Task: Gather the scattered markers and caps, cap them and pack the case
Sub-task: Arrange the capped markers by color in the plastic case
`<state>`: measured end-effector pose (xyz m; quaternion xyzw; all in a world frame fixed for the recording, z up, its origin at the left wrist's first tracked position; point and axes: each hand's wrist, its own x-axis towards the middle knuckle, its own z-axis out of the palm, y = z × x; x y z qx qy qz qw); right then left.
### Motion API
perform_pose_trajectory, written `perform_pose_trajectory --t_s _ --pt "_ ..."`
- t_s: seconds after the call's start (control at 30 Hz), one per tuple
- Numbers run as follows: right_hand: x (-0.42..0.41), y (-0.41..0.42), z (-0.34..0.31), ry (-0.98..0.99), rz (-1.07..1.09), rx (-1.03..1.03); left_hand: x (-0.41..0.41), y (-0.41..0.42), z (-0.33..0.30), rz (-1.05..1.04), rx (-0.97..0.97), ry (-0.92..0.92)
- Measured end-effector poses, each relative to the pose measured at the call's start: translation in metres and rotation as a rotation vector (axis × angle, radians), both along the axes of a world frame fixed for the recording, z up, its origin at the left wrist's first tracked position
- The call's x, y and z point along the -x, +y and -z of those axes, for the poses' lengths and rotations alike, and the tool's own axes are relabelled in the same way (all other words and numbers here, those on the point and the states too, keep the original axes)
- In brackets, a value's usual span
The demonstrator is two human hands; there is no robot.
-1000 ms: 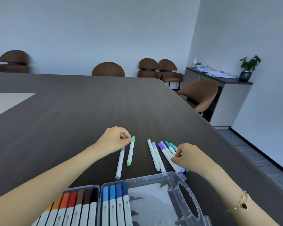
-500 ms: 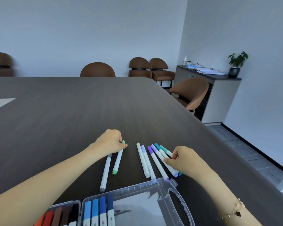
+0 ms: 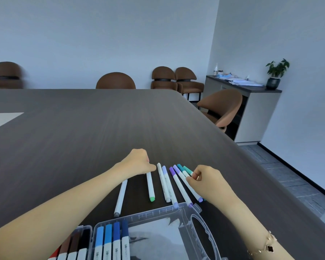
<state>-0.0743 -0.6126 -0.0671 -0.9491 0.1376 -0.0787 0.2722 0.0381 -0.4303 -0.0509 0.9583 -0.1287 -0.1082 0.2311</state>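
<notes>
Lying loose on the dark table: white-barrelled markers with lilac, purple and teal caps, between the two hands, just beyond the clear case. Left hand: fingers curled over the green-tipped marker. Right hand: fingertips pinched together on the teal-capped markers.

Both hands, left and right, reach forward with fingers curled.

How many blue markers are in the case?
4. The blue markers stand side by side in the left end of the clear case, light blue to dark blue going right. More could be hidden below the picture's edge.
</notes>
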Motion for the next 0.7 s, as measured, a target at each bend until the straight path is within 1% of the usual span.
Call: perform_pose_trajectory --t_s 0.13,0.2,0.33,0.43,0.57,0.7 --pt "0.003 0.013 -0.004 -0.074 -0.132 -0.175 0.009 -0.006 -0.01 0.017 0.106 -0.001" --pt "0.004 0.022 -0.007 -0.078 -0.173 -0.241 0.015 -0.01 -0.018 0.045 0.15 -0.012" --pt "0.01 0.039 -0.015 0.024 -0.241 -0.32 0.035 -0.008 -0.028 0.125 0.181 -0.023" --pt "0.018 0.053 -0.022 0.075 -0.289 -0.335 0.051 0.006 -0.033 0.137 0.195 -0.019" --pt "0.042 0.07 -0.037 0.224 -0.352 -0.395 0.072 0.041 -0.045 0.146 0.266 0.054" --pt "0.063 0.08 -0.041 0.399 -0.39 -0.308 0.092 0.072 -0.041 0.206 0.227 0.092"
